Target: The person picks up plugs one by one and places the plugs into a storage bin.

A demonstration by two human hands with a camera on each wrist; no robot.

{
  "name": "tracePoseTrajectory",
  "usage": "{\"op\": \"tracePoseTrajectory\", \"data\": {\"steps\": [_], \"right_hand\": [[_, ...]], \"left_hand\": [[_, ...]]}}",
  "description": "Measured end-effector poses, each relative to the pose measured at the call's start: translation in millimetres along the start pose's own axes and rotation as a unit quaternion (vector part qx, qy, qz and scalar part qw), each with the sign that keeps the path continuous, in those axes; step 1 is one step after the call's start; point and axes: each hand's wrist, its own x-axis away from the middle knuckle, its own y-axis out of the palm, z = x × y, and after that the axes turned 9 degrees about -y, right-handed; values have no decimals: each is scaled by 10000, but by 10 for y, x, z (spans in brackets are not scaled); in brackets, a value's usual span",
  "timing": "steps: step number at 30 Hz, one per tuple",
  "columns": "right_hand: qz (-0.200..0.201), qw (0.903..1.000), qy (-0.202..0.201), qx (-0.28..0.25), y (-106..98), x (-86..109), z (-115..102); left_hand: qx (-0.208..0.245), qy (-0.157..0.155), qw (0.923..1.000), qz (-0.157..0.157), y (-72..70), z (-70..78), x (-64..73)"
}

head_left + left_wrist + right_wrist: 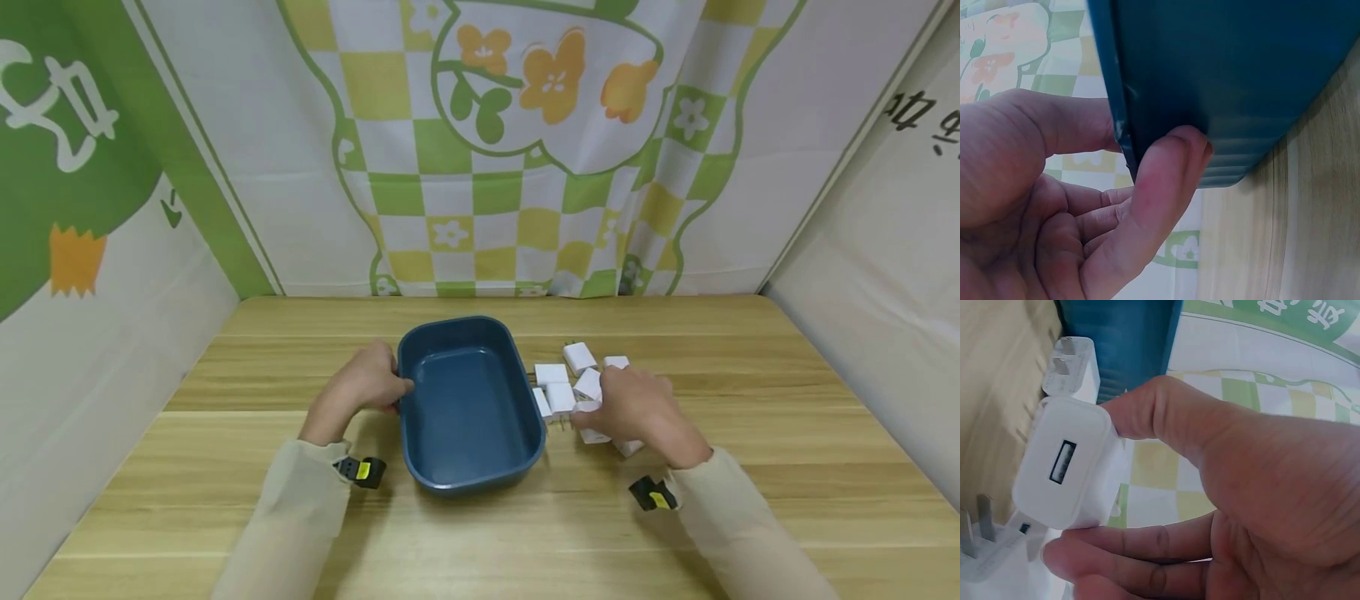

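Note:
A dark blue rectangular bin [468, 417] stands on the wooden table, with nothing inside it. My left hand [367, 379] grips its left side wall; in the left wrist view the thumb and a finger [1160, 194] lie on either side of the rim [1124, 134]. To the right of the bin, my right hand [637, 408] pinches a white USB wall charger [1063, 464] between thumb and fingers, its USB port facing the camera. Several more white chargers [560, 398] lie in a loose cluster beside the bin, some with metal prongs showing and some partly hidden by the right hand.
The wooden table [600, 533] runs back to a checked, flower-printed curtain [495, 208]. Printed cloth panels [180, 275] close in both sides. One charger [580, 357] lies at the back of the cluster. Small black cameras [654, 494] sit at both wrists.

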Motion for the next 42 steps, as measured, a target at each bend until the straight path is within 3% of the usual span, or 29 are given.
{"op": "tracePoseTrajectory", "data": {"steps": [7, 19, 25, 34, 42], "right_hand": [[353, 9981, -260, -430, -63, 29, 32], [1153, 9846, -911, -950, -93, 27, 49], [1333, 9793, -1021, -1128, -113, 17, 33], [1619, 9708, -1276, -1226, -97, 14, 2], [1938, 9618, -1702, -913, -70, -3, -30]], "left_hand": [[-46, -30, 10000, -49, 5, -12, 3], [-165, -172, 9997, 92, 16, -5, -18], [-249, -169, 9995, 2, 9, -25, -27], [-478, 45, 9981, -382, 11, -52, -51], [-572, 94, 9970, -510, 12, -69, -71]]}}
